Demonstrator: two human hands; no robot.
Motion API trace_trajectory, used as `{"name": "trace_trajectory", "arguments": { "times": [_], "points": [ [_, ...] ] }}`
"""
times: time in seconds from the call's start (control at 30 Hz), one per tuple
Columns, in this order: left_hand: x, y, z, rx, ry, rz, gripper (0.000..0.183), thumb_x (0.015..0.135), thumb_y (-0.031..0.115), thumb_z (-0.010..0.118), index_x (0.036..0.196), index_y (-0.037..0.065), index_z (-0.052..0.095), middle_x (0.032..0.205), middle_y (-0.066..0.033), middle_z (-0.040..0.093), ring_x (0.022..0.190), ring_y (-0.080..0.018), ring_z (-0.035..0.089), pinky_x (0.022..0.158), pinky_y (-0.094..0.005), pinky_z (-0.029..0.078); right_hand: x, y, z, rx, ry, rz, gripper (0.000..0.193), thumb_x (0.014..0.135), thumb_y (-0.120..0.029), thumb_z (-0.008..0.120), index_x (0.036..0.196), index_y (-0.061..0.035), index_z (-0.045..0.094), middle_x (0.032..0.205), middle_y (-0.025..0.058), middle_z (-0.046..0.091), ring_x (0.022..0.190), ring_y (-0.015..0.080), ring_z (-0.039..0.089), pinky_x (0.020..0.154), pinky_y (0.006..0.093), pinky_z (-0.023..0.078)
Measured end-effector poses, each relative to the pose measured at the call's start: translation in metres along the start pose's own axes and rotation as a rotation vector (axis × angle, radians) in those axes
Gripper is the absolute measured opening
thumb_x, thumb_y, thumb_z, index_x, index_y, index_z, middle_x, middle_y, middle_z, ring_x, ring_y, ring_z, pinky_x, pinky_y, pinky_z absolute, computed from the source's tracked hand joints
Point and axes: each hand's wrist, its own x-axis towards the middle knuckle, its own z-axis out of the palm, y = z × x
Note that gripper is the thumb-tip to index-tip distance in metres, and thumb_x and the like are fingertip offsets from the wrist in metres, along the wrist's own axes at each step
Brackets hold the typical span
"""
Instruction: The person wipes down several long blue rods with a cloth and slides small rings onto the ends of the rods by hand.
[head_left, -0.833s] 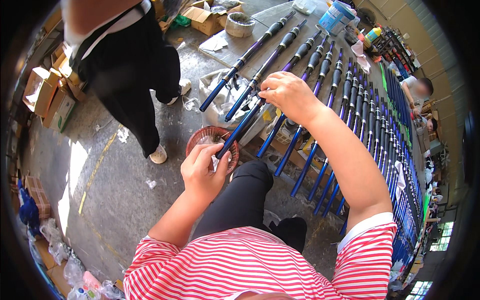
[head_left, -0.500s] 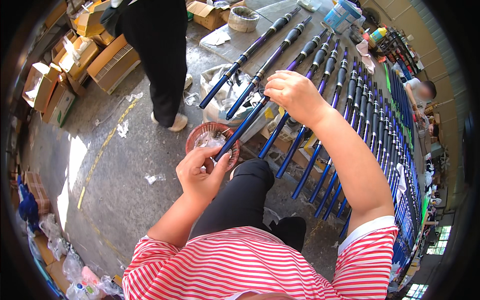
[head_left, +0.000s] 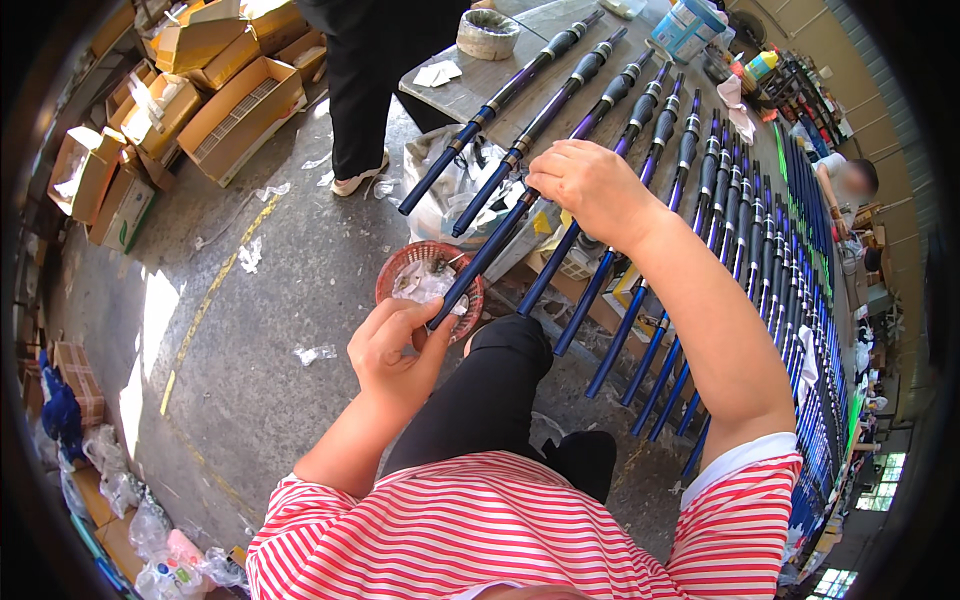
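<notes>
A dark blue fishing rod (head_left: 483,260) slants from my lap side up toward the table, its black grip section further up. My left hand (head_left: 395,345) is closed around its lower end, thumb and index finger pinching the tip of the butt. Higher up, my right hand (head_left: 590,190) lies over the same rod with its fingers curled down onto it; the fingertips are partly hidden. Left of it are two more rods, the nearer one (head_left: 490,195) just beside my fingers. Several similar rods (head_left: 580,300) lie side by side to the right, butts sticking out past the table edge.
The grey table (head_left: 540,25) bears a tape roll (head_left: 487,35) and a blue bucket (head_left: 686,32). Below stand a red basket (head_left: 385,285) with scraps and a white bag (head_left: 425,215). Cardboard boxes (head_left: 240,120) line the left. One person (head_left: 355,90) stands ahead; another (head_left: 845,185) is far right.
The person ahead has stepped to the right, closer to the table. My hands keep nearly the same place on the rod; the view has shifted slightly.
</notes>
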Motion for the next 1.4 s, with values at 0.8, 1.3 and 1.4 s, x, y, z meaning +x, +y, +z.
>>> {"name": "trace_trajectory", "arguments": {
  "times": [0.8, 1.3, 1.4],
  "points": [
    [0.0, 0.004, -0.013, -0.729, -0.104, -0.775, 0.015, 0.081, 0.01, 0.055, 0.079, -0.005, 0.057, 0.061, -0.0083, 0.058, 0.039, -0.0089, 0.05, 0.035, -0.0182, 0.039, 0.002, 0.0, 0.001, -0.074, 0.025, -0.009, 0.005, 0.062, -0.006, 0.055, 0.067, -0.0065, 0.056, 0.075, 0.0032, 0.055, 0.079, 0.018, 0.055, 0.073, 0.0276, 0.045],
    [-0.01, 0.002, -0.019, -0.006, -0.05, -0.014, 0.022, 0.063, -0.008, 0.067, 0.082, -0.001, 0.06, 0.07, -0.0062, 0.055, 0.061, -0.0096, 0.055, 0.051, -0.0183, 0.043, 0.003, 0.0, 0.002, -0.11, -0.027, -0.035, 0.005, 0.064, -0.006, 0.053, 0.066, -0.0085, 0.058, 0.075, 0.0025, 0.055, 0.08, 0.0164, 0.055, 0.075, 0.0264, 0.044],
    [-0.012, 0.003, -0.02, 0.046, -0.037, 0.032, 0.022, 0.062, -0.009, 0.068, 0.081, 0.0, 0.061, 0.07, -0.0069, 0.055, 0.06, -0.0102, 0.055, 0.051, -0.0186, 0.043, 0.004, -0.001, 0.0, -0.082, -0.089, -0.005, 0.013, 0.063, -0.004, 0.053, 0.075, -0.0065, 0.059, 0.08, 0.0024, 0.056, 0.084, 0.0169, 0.054, 0.078, 0.0261, 0.043]
  ]
}}
